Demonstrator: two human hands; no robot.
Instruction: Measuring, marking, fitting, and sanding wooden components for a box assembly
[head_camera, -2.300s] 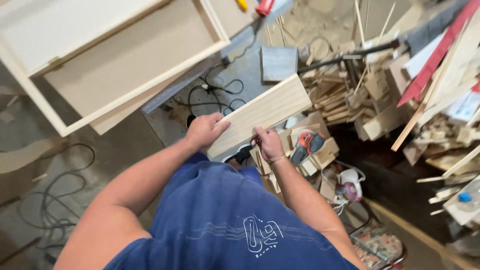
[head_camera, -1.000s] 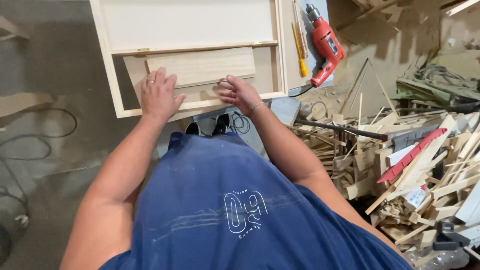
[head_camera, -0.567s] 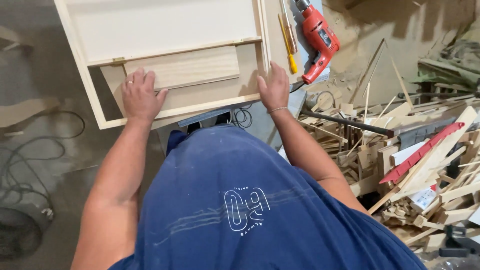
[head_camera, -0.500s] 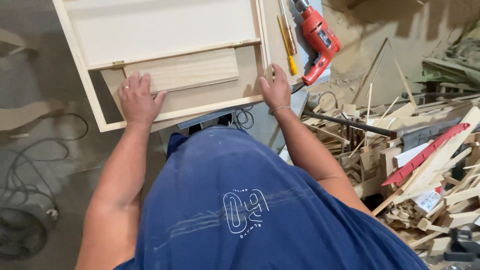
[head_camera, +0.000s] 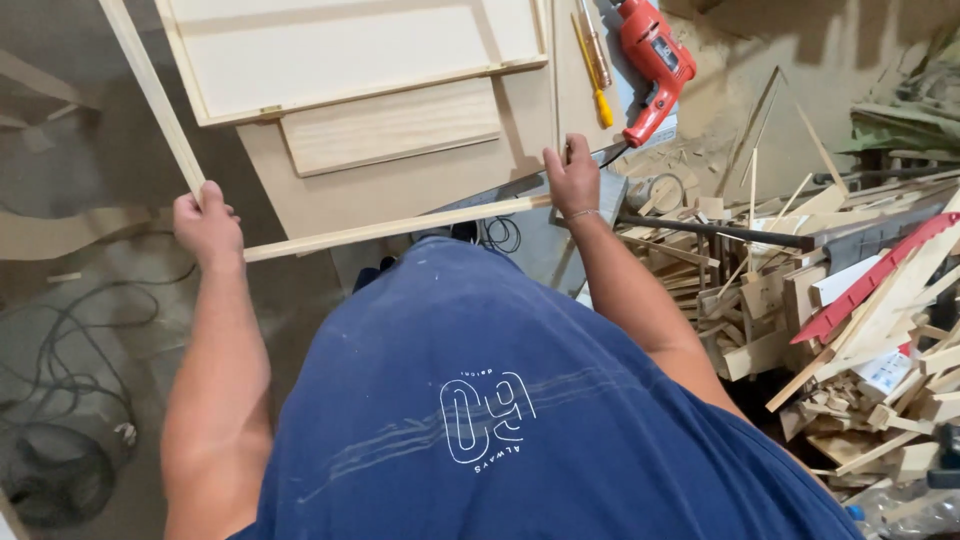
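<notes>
Both hands grip the wooden frame (head_camera: 390, 228): left hand (head_camera: 207, 222) clamped on its left corner, right hand (head_camera: 573, 178) closed on the right corner; a plank (head_camera: 392, 125) lies within.

Workshop. Grey concrete floor (head_camera: 90, 300) under & to the left of my left hand, dusty, w/ black cables (head_camera: 60, 340) looping across it below that hand. Past my right hand, further right, a big heap of wood offcuts (head_camera: 830, 300) – strips, blocks, slats, all tangled, plus a red slat (head_camera: 880, 275) lying aslant on top. A dark metal bar (head_camera: 720, 232) runs across the heap just right of my right wrist. Above my right hand a red power drill (head_camera: 650, 60) & a yellow-handled screwdriver (head_camera: 592, 70) lie on the bench. Rough tan wall (head_camera: 800, 60) up at the far right, partly in shadow. Light soft, even.
</notes>
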